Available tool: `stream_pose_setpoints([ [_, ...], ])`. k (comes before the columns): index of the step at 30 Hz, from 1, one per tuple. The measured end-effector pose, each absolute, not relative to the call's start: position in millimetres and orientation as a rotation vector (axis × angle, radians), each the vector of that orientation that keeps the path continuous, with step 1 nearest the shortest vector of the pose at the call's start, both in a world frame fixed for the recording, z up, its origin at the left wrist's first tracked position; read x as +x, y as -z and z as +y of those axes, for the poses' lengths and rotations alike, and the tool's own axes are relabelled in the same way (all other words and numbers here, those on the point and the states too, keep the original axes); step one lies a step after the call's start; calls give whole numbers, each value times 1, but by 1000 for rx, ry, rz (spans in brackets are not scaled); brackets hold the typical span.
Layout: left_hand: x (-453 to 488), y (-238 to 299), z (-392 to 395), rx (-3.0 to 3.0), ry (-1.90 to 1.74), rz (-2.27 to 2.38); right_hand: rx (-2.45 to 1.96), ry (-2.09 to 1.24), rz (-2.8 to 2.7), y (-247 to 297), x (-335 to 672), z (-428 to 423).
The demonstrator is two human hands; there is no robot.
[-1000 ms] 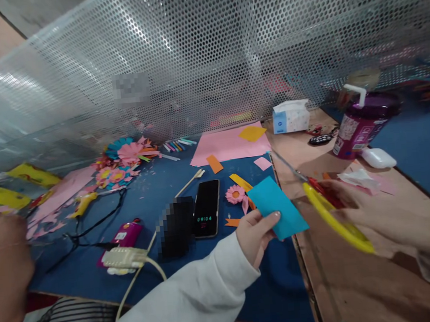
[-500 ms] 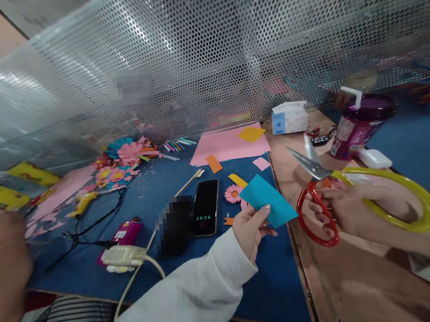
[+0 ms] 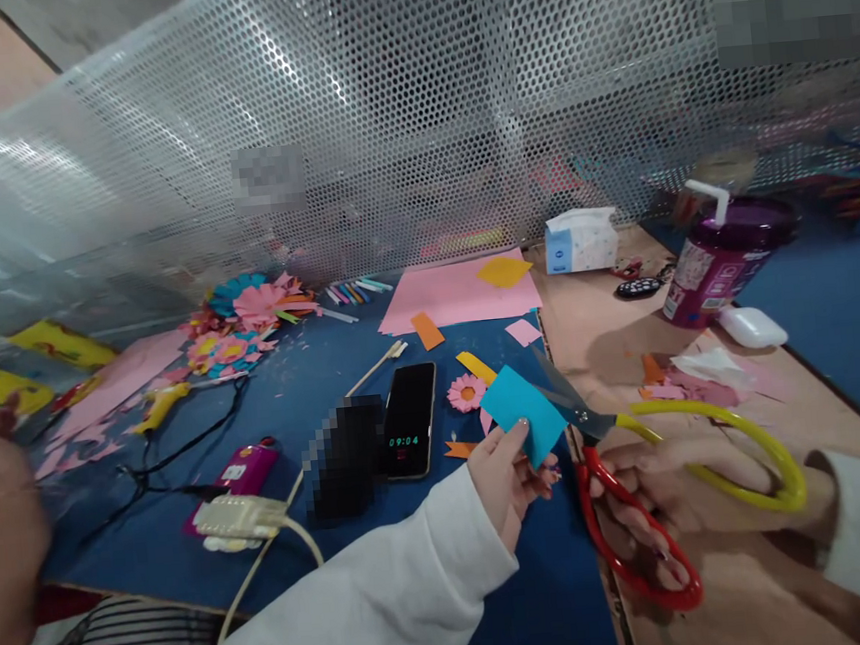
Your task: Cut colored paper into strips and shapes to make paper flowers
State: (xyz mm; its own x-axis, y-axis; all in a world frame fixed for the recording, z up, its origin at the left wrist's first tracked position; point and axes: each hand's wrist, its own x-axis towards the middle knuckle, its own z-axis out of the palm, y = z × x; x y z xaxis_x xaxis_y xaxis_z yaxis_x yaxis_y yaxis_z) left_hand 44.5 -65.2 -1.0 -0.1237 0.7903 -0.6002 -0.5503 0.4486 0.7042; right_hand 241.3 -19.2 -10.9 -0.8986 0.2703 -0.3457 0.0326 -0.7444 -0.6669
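A small blue piece of paper (image 3: 521,403) is pinched between the thumb and fingers of my left hand (image 3: 504,472). My right hand (image 3: 651,489) grips a pair of scissors (image 3: 594,426) with one yellow and one red handle loop. The scissor blades are parted and reach the paper's right edge; one blade is partly hidden by the sheet. Just left of the paper lie a pink paper flower (image 3: 466,393) and a yellow paper strip (image 3: 476,367). Orange paper scraps (image 3: 459,449) lie close to my left hand.
A phone (image 3: 411,419) lies left of my left hand. Pink sheets (image 3: 443,296) are behind it. A purple cup with a straw (image 3: 722,262), a white case (image 3: 753,326) and tissues (image 3: 580,240) stand right. A glue gun (image 3: 160,406) and another person's arm (image 3: 1,531) are left.
My right hand has brought the scissors left, from beside the paper to its right edge. The paper has tilted slightly in my left hand. Scraps behind the right hand now show.
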Motion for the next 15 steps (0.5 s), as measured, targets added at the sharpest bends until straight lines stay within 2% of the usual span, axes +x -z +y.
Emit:
stream_pose_setpoints([
  [6, 42, 3, -67, 245, -1207, 1196, -604, -2888, -935, 12, 242, -13],
  [15, 38, -5, -69, 224, -1189, 1152, -595, -2935, -914, 19, 244, -10],
])
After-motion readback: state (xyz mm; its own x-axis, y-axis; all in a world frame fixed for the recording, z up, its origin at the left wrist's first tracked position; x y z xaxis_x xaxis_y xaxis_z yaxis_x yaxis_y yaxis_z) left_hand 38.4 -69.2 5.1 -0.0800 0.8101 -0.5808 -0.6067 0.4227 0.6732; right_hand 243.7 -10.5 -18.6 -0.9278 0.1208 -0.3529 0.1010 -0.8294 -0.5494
